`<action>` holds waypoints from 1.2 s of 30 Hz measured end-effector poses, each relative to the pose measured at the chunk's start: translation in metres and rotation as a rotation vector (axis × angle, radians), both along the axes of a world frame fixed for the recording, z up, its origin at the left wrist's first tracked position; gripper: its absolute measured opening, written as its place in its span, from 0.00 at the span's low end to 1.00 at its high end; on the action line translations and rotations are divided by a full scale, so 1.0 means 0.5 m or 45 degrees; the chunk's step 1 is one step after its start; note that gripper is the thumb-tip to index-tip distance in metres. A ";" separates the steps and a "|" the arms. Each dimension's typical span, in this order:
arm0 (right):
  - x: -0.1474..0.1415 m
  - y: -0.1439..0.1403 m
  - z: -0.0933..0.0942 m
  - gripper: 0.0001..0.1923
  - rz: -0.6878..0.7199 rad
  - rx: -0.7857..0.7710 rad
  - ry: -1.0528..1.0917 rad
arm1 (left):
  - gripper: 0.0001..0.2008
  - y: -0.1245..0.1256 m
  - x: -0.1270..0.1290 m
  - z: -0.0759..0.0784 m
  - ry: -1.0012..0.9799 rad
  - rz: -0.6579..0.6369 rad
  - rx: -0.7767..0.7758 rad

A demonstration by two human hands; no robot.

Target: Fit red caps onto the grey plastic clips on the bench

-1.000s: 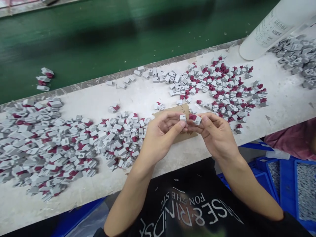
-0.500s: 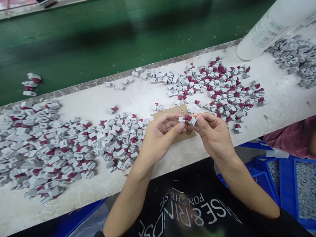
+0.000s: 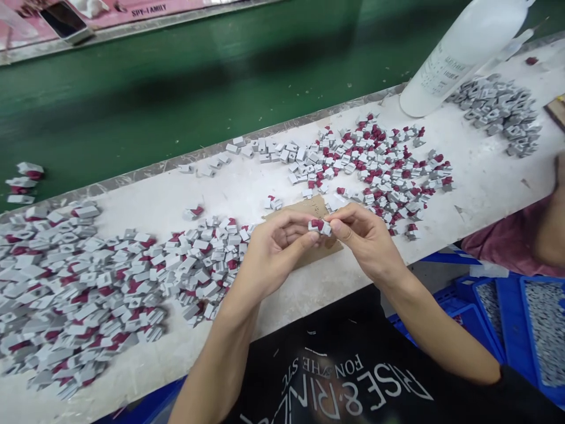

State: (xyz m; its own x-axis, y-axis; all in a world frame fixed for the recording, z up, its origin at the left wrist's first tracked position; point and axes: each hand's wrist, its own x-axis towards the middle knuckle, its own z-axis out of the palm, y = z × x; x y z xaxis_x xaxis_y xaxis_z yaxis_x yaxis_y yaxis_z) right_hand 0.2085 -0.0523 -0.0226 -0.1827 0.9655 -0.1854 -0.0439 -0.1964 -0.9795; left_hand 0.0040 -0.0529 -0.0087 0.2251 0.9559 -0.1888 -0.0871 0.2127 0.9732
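My left hand [image 3: 276, 250] and my right hand [image 3: 366, 235] meet over the white bench [image 3: 247, 182], fingertips pinched together on a small grey and maroon plastic part [image 3: 319, 226]. A scrap of brown cardboard [image 3: 309, 207] lies under my hands. A big heap of grey and maroon parts [image 3: 88, 282] spreads to the left of my left hand. Another scattered heap of the same parts [image 3: 379, 168] lies beyond my right hand.
A white plastic bottle [image 3: 459, 50] lies at the far right beside a pile of plain grey parts [image 3: 498, 109]. A green conveyor belt [image 3: 198, 76] runs behind the bench, carrying a few parts [image 3: 22, 179]. Blue bins [image 3: 512, 312] sit below right. Another person's arm [image 3: 551, 229] shows at the right edge.
My two hands have come together, joining the grey piece in the left with the maroon-tipped piece in the right. The view has shifted so everything sits lower and more to the left.
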 end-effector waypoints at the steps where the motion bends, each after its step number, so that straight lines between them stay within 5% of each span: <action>1: 0.008 0.008 0.002 0.16 0.017 0.029 -0.049 | 0.08 0.012 -0.007 0.005 0.094 -0.035 0.035; 4: 0.052 0.033 0.006 0.13 -0.075 0.256 -0.459 | 0.08 0.056 -0.041 0.020 0.551 -0.016 0.157; 7: 0.104 0.058 -0.005 0.11 -0.171 0.486 -1.101 | 0.08 0.106 -0.086 0.017 0.973 0.196 0.170; 11: 0.132 0.083 -0.040 0.14 -0.165 0.542 -1.582 | 0.08 0.159 -0.123 -0.012 1.164 0.320 0.027; 15: 0.120 0.095 -0.063 0.07 -0.152 0.610 -1.608 | 0.08 0.181 -0.122 -0.028 1.139 0.223 -0.095; 21: 0.137 0.093 -0.056 0.11 -0.128 0.623 -1.446 | 0.10 0.186 -0.126 -0.008 1.219 0.058 -0.145; 26: 0.166 0.083 -0.040 0.15 -0.072 0.613 -1.576 | 0.12 0.221 -0.143 -0.021 1.432 0.161 0.049; 30: 0.167 0.082 -0.041 0.15 -0.041 0.649 -1.731 | 0.23 0.254 -0.147 -0.045 1.679 0.319 0.257; 36: 0.159 0.085 -0.061 0.16 -0.028 0.721 -1.840 | 0.21 0.269 -0.150 -0.054 1.796 0.131 0.241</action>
